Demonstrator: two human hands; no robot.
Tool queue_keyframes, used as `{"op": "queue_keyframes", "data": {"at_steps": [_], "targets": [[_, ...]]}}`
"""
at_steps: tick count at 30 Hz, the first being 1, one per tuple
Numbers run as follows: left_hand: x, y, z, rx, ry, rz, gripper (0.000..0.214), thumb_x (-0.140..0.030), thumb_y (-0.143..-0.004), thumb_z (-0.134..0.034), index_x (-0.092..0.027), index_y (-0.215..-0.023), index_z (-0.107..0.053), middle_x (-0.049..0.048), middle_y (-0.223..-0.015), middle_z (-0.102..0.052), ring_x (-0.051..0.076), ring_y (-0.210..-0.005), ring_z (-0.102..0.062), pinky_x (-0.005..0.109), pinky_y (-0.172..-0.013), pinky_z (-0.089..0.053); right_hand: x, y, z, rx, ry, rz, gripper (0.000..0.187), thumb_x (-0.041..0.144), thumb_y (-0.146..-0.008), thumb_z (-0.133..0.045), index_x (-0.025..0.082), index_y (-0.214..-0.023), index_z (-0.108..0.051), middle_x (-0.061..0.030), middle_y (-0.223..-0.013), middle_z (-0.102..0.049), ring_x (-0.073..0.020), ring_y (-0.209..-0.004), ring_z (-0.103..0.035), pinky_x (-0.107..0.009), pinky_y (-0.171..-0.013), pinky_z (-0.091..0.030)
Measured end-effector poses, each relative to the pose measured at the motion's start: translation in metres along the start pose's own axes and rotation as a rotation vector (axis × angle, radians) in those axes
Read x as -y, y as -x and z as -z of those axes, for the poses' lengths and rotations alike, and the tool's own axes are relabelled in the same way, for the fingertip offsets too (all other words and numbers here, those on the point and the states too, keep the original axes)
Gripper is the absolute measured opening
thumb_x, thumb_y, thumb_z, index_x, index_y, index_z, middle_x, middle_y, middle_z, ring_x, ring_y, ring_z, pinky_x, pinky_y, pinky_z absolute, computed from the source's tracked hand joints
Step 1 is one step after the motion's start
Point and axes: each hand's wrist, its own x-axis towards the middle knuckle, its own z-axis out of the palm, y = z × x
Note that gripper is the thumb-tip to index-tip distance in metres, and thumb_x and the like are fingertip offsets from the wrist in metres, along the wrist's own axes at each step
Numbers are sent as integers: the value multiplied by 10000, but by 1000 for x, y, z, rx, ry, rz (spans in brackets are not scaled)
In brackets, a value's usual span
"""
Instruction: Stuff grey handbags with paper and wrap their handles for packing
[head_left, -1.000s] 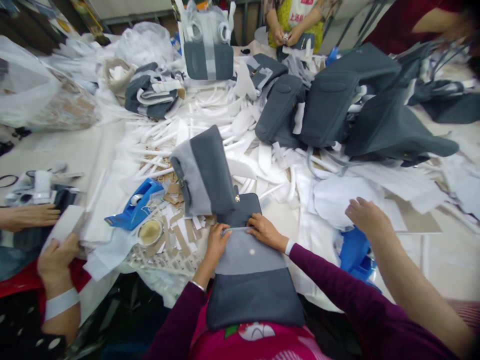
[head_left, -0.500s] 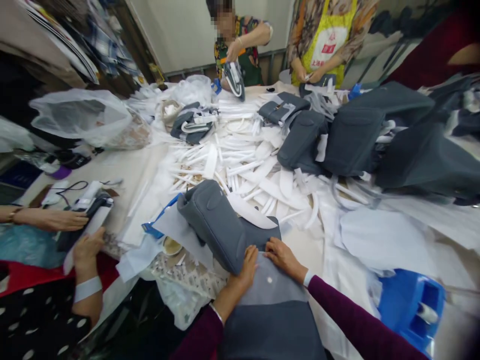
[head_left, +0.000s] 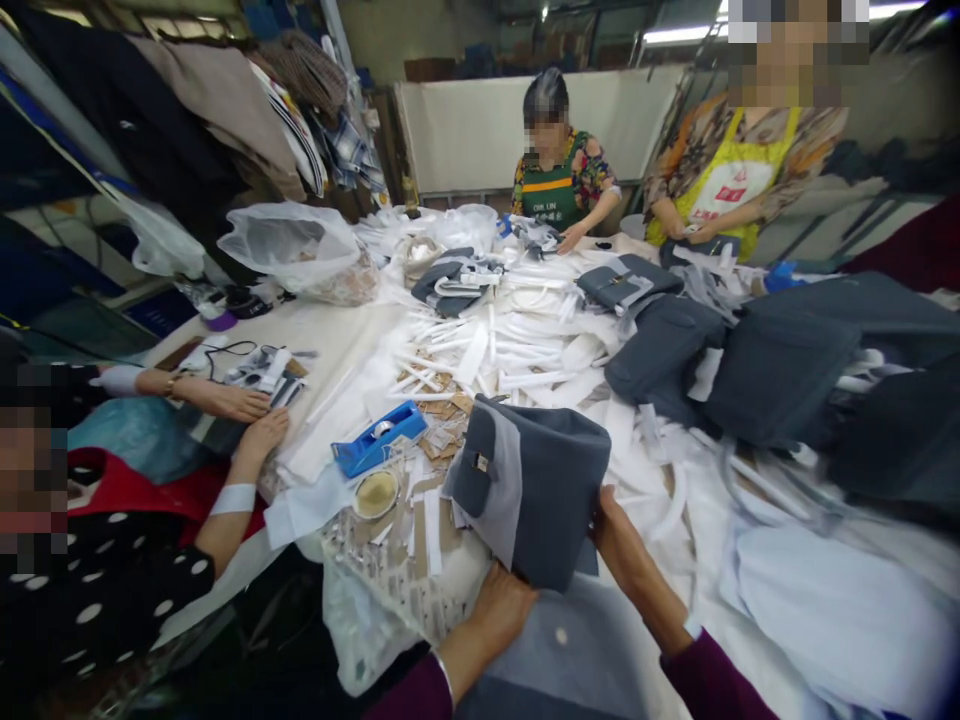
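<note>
Across the white counter (head_left: 337, 340), strewn with white foam strips (head_left: 525, 340), a grey two-tone handbag (head_left: 536, 490) sits raised near the near edge. The left hand (head_left: 499, 610) and right hand (head_left: 626, 545) seem to pinch its lower edges, fingers partly hidden. A blue tape dispenser (head_left: 379, 438) crowds its left side.

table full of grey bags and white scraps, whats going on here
A person has both hands at a two-tone grey bag, the left hand and right hand at its lower edges, with a grey panel just below it. Around the table sit a co-worker in a green apron, one in a yellow apron and one in a polka-dot top. White strips and more grey bags are heaped on it.
</note>
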Motion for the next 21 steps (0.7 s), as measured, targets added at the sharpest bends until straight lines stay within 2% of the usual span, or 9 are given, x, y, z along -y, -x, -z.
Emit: {"op": "queue_keyframes", "data": {"at_steps": [3, 6, 11, 17, 21], "targets": [[0, 0, 4, -33, 34, 20, 410, -320, -924, -438, -239, -1322, -496, 69, -1335, -563, 267, -1272, -472, 498, -1103, -357, 2, -2, 6, -5, 59, -44, 575, 558, -781, -635, 273, -1271, -538, -58, -1337, -564, -246, -1171, -554, -365, -873, -510], [0, -1, 9, -28, 73, -9, 479, -330, -939, -421, -241, -1407, -367, 43, -1460, -431, 215, -1345, -382, 448, -1153, -288, -3, -12, 10, -2, 11, -189, 553, 461, -750, -710, 201, -1220, -579, -94, -1204, -652, -260, -1045, -634, -369, -826, -537], [1, -2, 14, 7, 108, -1, 472, -330, -939, -423, -248, -1402, -377, 30, -1475, -412, 204, -1362, -358, 431, -1169, -258, -14, -32, 17, -4, -178, -255, 527, 331, -707, -761, 143, -1172, -602, -106, -1059, -713, -262, -909, -690, -378, -824, -562], [1, -4, 18, 44, 95, 16, 493, -276, -921, -447, -243, -1408, -379, 40, -1476, -410, 226, -1360, -367, 449, -1167, -264, -37, -37, 33, -3, -338, -301, 532, 268, -688, -769, 95, -1161, -598, -119, -938, -739, -280, -940, -688, -390, -851, -562], [2, -5, 18, 72, 75, 4, 527, -239, -908, -456, -246, -1424, -351, 31, -1495, -378, 221, -1375, -343, 447, -1168, -272, -42, -53, 21, 3, -403, -251, 508, 277, -707, -747, 103, -1157, -588, -120, -968, -731, -280, -968, -680, -400, -858, -564]]}}
